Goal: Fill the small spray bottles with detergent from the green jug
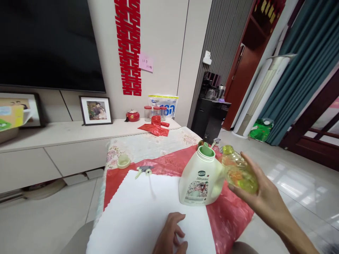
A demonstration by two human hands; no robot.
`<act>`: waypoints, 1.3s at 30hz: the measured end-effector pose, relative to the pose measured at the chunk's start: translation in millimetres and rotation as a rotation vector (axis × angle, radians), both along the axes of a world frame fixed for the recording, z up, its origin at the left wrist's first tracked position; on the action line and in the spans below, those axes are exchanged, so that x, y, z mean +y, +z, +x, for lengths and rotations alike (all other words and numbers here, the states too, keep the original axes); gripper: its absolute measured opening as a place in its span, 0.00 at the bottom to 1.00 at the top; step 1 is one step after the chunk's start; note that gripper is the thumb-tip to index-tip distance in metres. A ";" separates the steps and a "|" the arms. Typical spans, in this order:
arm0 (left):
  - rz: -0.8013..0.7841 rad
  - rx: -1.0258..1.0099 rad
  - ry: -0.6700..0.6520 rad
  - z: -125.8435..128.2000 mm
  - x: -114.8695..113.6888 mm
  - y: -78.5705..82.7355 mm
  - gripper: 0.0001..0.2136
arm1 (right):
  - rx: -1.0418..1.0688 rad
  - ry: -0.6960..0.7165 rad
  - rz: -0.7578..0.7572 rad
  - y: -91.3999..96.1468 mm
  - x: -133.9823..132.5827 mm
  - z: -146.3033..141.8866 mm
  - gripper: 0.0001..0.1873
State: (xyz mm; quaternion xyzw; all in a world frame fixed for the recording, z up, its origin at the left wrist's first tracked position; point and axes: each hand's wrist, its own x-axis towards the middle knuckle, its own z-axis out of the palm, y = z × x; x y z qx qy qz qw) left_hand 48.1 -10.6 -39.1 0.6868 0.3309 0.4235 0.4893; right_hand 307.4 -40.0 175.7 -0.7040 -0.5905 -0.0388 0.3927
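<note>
My right hand [261, 192] is wrapped round a clear yellow-green bottle [239, 173], which it holds off the table, tilted, with its neck bare. Just left of that bottle, a pale green detergent jug [197, 176] stands upright, its cap off and a green spout showing in the mouth. My left hand [173, 234] is over the white sheet [137, 211] in front of the jug, fingers apart and loosely bent, holding nothing. A grey spray head [145, 170] with a thin tube lies at the sheet's far edge. Beyond it rests a pale green cap [123, 161].
Red plastic film [169, 162] lies under the sheet on a flowered tablecloth [148, 148]. Behind the jug, a small clear spray bottle [216, 144] is partly hidden. Red-lidded jars [147, 113] and a white printed bag [169, 104] stand on the cabinet.
</note>
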 end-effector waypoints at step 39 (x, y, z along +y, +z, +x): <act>-0.057 0.069 0.049 -1.4 -0.3 3.8 0.20 | -0.820 0.223 -0.155 76.8 28.4 35.5 0.42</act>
